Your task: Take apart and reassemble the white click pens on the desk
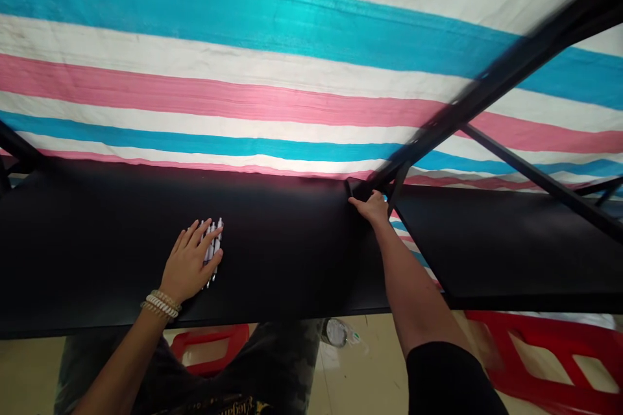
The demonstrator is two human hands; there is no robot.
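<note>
Several white pens [213, 248] lie side by side on a black tabletop [292, 253]. My left hand [189, 262] rests over them, fingers stretched out and thumb apart; its palm and fingers hide part of the pens. At the far right corner of the same tabletop, my right hand [374, 209] has its thumb and fingers around a dark, flat-sided object [359, 189]. The object's kind is unclear against the black surface. It stands close to the foot of a black metal post.
A striped tarp [243, 97] rises behind the tabletop. Black frame bars [511, 58] slant across the right. Beyond a narrow gap is another black tabletop [487, 240]. Below are red stools [549, 350] and a clear plastic bottle [335, 332] on the floor.
</note>
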